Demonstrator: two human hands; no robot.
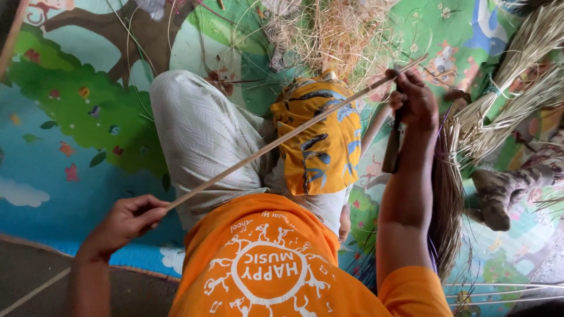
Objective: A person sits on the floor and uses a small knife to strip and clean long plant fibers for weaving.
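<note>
- Person's sitting on the floor on a colourful play mat with a tree and cloud cartoon print, orange shirt, pale trousers, one knee up.
- Left hand is low on the left, fingers pinched together on the near end of a long thin cane strip. Thumb and fingertips are clamped right on it.
- The strip runs up and to the right in a straight diagonal, crossing over the raised knee and a yellow cloth with blue and black marks that's draped on the lap.
- Right hand is up top right, fist closed around the far part of the strip and also around a dark-handled tool, looks like a knife, hanging down from the grip. Can't really make out the blade.
- So the strip is stretched between both hands, off the mat, over the lap.
- Just right of the right forearm there's a bundle of dark thin reeds lying on the mat, fanning out toward the bottom.
- Top right corner has tied sheaves of pale straw-like stalks.
- Top middle, past the knee, is a messy pile of shavings, thin curly pale fibres.
- Far right there's someone else's leg in patterned fabric, well apart from the hands.
</note>
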